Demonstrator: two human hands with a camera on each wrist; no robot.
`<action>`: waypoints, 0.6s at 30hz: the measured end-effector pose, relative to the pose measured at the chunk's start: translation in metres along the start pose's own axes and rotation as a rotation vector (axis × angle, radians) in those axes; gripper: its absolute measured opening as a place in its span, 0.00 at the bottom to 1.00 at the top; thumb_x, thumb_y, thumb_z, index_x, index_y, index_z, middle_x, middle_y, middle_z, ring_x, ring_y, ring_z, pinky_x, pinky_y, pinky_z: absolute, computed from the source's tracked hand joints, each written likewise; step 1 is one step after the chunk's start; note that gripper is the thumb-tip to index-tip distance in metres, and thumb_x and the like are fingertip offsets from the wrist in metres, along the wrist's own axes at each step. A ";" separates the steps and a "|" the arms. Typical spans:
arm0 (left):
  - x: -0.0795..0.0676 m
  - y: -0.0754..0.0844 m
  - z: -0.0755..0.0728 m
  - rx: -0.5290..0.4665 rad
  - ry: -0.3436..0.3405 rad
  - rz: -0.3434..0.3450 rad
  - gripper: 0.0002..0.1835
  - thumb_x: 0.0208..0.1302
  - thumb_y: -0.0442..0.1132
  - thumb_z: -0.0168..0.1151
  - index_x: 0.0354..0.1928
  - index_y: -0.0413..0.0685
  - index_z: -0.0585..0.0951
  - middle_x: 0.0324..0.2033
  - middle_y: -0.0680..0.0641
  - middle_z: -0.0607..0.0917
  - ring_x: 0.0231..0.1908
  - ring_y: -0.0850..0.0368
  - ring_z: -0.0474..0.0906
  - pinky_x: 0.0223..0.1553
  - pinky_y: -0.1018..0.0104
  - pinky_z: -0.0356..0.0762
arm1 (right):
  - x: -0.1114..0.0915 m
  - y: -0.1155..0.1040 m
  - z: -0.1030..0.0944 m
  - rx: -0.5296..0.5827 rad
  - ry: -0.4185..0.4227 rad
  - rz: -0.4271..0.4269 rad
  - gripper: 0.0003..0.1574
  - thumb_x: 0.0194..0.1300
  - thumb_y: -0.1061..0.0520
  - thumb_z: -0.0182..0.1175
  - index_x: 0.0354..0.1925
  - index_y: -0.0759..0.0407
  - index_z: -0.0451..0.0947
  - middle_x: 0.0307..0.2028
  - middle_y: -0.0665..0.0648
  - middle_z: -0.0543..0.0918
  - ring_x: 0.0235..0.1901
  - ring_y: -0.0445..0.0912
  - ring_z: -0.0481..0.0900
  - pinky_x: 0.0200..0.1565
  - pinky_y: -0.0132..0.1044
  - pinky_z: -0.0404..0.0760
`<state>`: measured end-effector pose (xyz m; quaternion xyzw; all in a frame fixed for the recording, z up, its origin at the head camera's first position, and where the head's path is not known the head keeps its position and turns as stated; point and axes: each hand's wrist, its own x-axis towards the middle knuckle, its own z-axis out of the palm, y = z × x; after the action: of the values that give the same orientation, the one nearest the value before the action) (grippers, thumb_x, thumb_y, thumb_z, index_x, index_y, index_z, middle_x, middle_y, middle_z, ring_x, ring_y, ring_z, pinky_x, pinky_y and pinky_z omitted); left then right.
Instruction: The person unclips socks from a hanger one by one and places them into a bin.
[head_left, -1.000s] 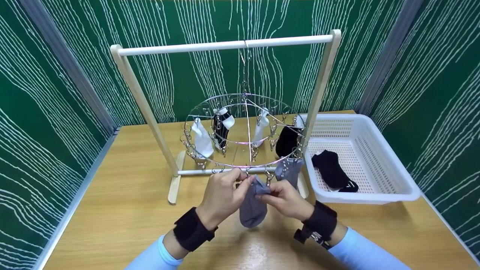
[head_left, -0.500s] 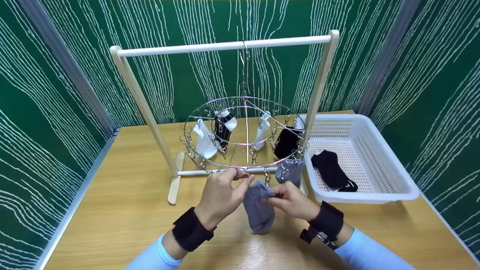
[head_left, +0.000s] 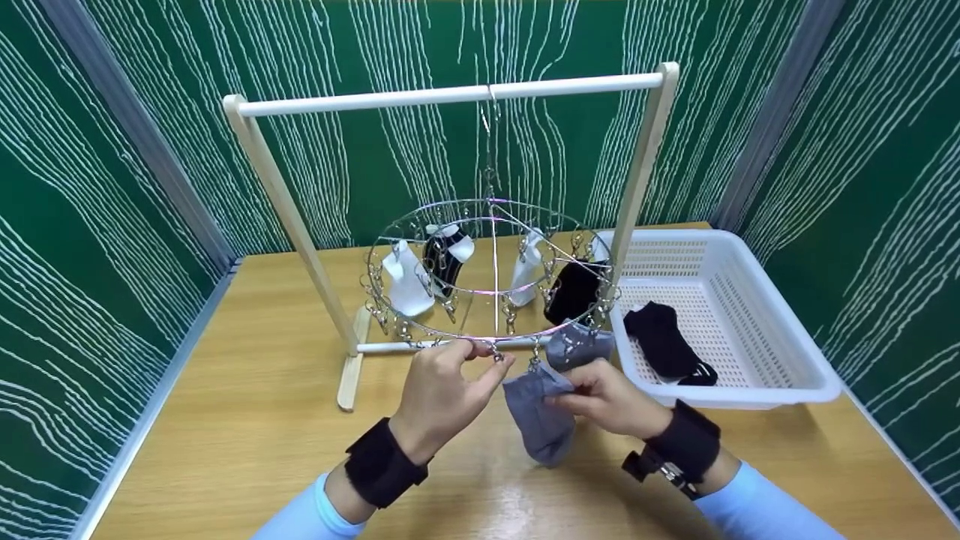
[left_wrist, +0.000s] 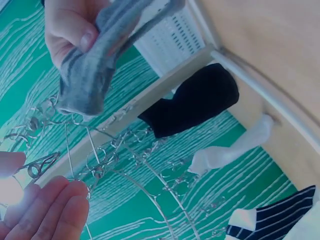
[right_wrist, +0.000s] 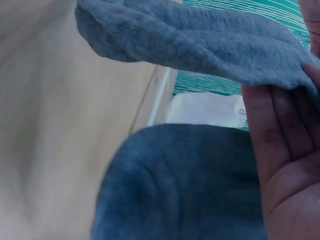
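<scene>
A round metal clip hanger hangs from a wooden rack's crossbar. At its near edge my left hand pinches a small metal clip between thumb and fingers. To the right, my right hand grips a grey sock by its cuff, thumb in front and fingers behind; its toe hangs down. The cuff is right under another clip. Behind the right hand a second grey sock hangs from the ring, partly hidden in the head view.
Also on the ring hang a white sock, a striped black-and-white sock, another white sock and a black sock. The rack stands on a wooden table. At right, a white basket holds black socks.
My right hand has moved to the right with the grey sock, away from my left hand. The left hand stays at the ring's near edge, and the ring has dipped slightly.
</scene>
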<state>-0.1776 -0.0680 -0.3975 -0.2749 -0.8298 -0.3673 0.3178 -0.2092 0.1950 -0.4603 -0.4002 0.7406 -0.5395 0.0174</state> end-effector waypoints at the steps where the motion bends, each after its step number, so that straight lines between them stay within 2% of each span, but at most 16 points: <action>1: 0.000 0.000 0.000 0.001 -0.001 0.000 0.10 0.62 0.38 0.81 0.33 0.41 0.88 0.31 0.43 0.94 0.33 0.51 0.93 0.39 0.57 0.91 | -0.001 -0.002 -0.003 -0.005 -0.006 -0.003 0.04 0.67 0.75 0.66 0.35 0.74 0.87 0.20 0.69 0.81 0.23 0.26 0.70 0.22 0.24 0.75; 5: 0.000 -0.001 0.000 0.001 -0.005 -0.003 0.09 0.62 0.38 0.81 0.34 0.40 0.89 0.31 0.43 0.94 0.33 0.51 0.93 0.39 0.57 0.91 | -0.005 -0.013 -0.014 -0.036 -0.030 -0.010 0.04 0.68 0.74 0.66 0.38 0.73 0.88 0.25 0.68 0.87 0.25 0.29 0.75 0.26 0.25 0.79; 8: 0.000 -0.002 0.000 -0.002 -0.008 -0.008 0.09 0.62 0.38 0.81 0.34 0.40 0.89 0.32 0.43 0.94 0.33 0.50 0.93 0.39 0.56 0.91 | -0.009 -0.021 -0.024 -0.064 -0.026 -0.004 0.05 0.68 0.74 0.66 0.38 0.71 0.88 0.25 0.67 0.87 0.24 0.29 0.74 0.25 0.25 0.79; 12: -0.001 -0.003 0.001 0.000 -0.003 -0.015 0.09 0.62 0.38 0.82 0.34 0.41 0.89 0.32 0.43 0.94 0.34 0.51 0.93 0.40 0.57 0.91 | -0.012 -0.029 -0.038 -0.093 -0.004 -0.033 0.07 0.66 0.76 0.66 0.36 0.70 0.88 0.22 0.65 0.85 0.24 0.27 0.74 0.25 0.24 0.79; 14: -0.001 -0.003 0.001 0.000 0.003 -0.016 0.09 0.61 0.38 0.82 0.34 0.41 0.89 0.32 0.43 0.94 0.33 0.51 0.93 0.39 0.56 0.91 | -0.013 -0.033 -0.044 -0.105 0.001 -0.056 0.08 0.65 0.77 0.66 0.37 0.71 0.89 0.26 0.65 0.89 0.26 0.28 0.78 0.28 0.26 0.83; 18: -0.001 -0.004 0.002 -0.003 0.003 -0.019 0.09 0.61 0.38 0.82 0.34 0.41 0.89 0.32 0.43 0.94 0.33 0.50 0.93 0.39 0.56 0.91 | -0.014 -0.039 -0.057 -0.122 0.017 -0.095 0.11 0.64 0.79 0.65 0.37 0.70 0.89 0.27 0.65 0.90 0.26 0.29 0.80 0.28 0.26 0.84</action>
<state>-0.1801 -0.0694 -0.4012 -0.2669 -0.8313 -0.3720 0.3150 -0.2035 0.2448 -0.4108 -0.4306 0.7523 -0.4971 -0.0391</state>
